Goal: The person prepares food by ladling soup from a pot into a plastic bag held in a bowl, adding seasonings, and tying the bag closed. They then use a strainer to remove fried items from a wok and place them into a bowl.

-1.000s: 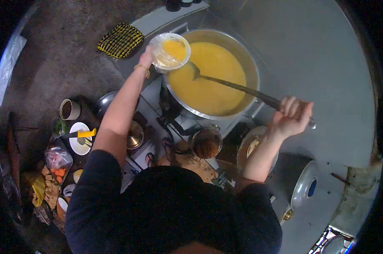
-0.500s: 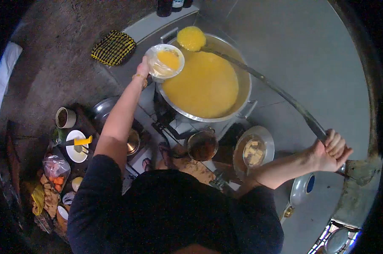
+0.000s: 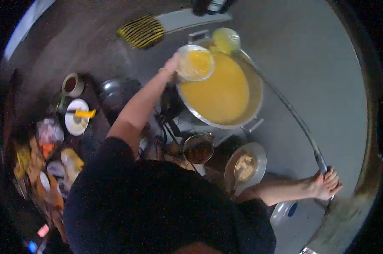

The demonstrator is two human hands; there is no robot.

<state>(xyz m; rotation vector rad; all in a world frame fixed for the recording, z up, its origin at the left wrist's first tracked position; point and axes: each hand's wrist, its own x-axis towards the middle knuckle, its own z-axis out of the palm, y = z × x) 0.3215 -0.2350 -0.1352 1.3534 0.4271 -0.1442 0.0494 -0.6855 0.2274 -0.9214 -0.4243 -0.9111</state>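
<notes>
At eleven o'clock on the large metal pot (image 3: 254,101), the left hand (image 3: 171,65) holds a white bowl (image 3: 195,63), the fingers closed on its nearer side edge; most of them are hidden by the bowl. Clear plastic blurs part of the bowl's inside, where something yellow shows. The bowl overlaps the pot's rim in view, and whether the two touch cannot be told.

The right hand (image 3: 327,185), well apart at four o'clock from the pot, is curled tight around the end of the long handle of a ladle (image 3: 226,40). That handle runs back to the pot's twelve o'clock, where the ladle's head sits over the far rim, smeared by motion, with yellow at its lower edge. Yellow liquid (image 3: 219,99) lies inside the pot, its far part covered by bowl and ladle.

Toward six to seven o'clock from the pot is a smaller pot (image 3: 198,149) with dark brown contents too dim to name; between five and six, a wide pan (image 3: 260,163) holds pale pieces, partly hidden by the right forearm. Near nine, a yellow-handled knife (image 3: 85,113) lies across a white plate (image 3: 76,126). Dark bottles (image 3: 200,6) beyond twelve are cut off by the top edge.
</notes>
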